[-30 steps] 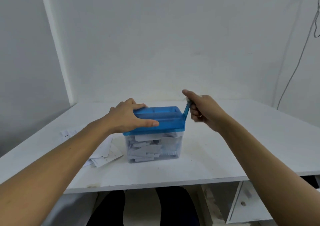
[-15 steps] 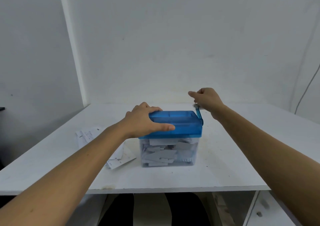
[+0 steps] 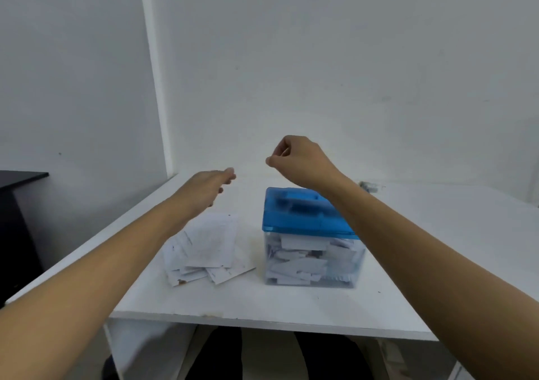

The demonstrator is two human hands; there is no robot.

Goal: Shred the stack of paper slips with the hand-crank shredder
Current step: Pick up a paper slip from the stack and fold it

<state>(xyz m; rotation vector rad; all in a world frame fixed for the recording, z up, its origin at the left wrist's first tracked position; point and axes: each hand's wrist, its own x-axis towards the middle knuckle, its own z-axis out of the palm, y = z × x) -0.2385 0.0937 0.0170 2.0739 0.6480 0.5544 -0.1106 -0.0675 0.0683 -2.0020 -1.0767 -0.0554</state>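
Here both hands hang in the air above the desk (image 3: 291, 303), neither touching anything. The left hand (image 3: 208, 187) reaches forward over the far edge of the pile of paper slips (image 3: 204, 245), fingers loosely extended and spread little, holding nothing; motion blur smears its fingertips. The right hand (image 3: 297, 160) is raised above the back of the hand-crank shredder (image 3: 309, 251), its fingers curled in with thumb against forefinger, and nothing shows between them. The shredder stands just right of the slips, its blue lid (image 3: 303, 213) on top and its clear bin packed with white cuttings. The right forearm crosses the lid's right side and hides the crank there. A small grey object (image 3: 369, 187) beyond that arm is too blurred to identify.
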